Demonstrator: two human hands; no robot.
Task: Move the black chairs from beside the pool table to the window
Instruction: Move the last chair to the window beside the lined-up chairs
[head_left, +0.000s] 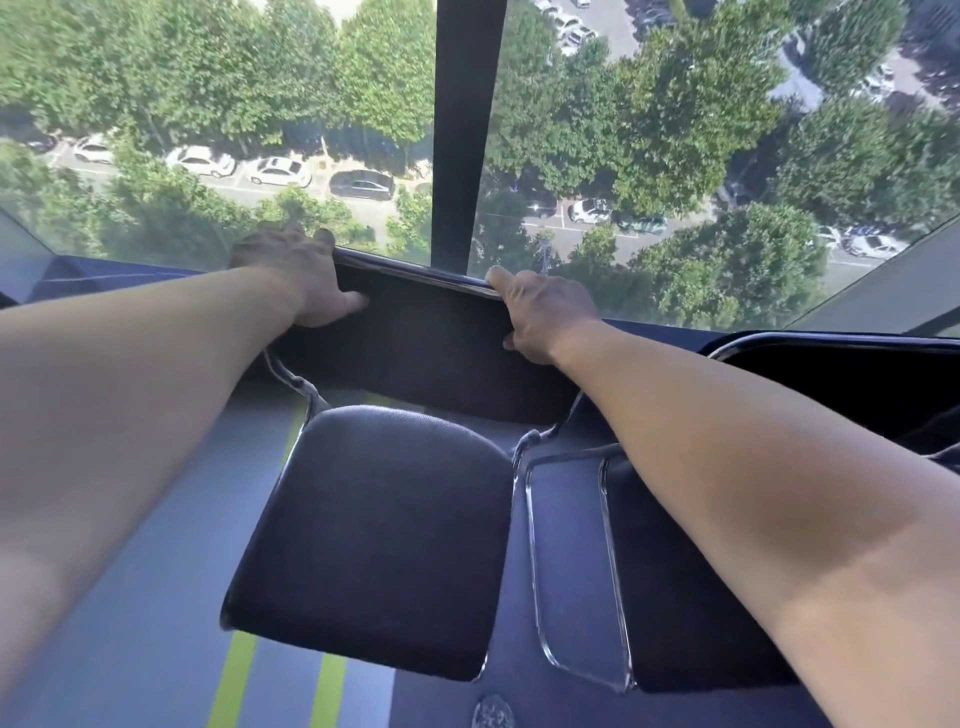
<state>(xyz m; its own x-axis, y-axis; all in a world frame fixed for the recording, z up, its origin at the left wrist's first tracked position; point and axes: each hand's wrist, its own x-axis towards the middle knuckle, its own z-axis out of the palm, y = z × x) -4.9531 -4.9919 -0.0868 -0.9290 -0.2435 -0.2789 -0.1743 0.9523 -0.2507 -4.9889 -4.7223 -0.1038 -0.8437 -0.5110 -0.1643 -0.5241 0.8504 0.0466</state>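
Observation:
A black chair (374, 535) with a padded seat and chrome frame stands in front of me, its backrest against the big window (208, 130). My left hand (298, 275) grips the left top corner of the backrest, fingers over the far edge and thumb on the near face. My right hand (540, 312) grips the right top corner of the same backrest. A second black chair (691, 587) stands right beside it on the right, also backed to the glass, partly hidden by my right forearm.
A dark vertical window post (462, 130) rises just behind the held chair. The floor is grey-blue carpet (130, 649) with yellow-green stripes (234, 675) running under the chair. Trees and parked cars lie far below outside.

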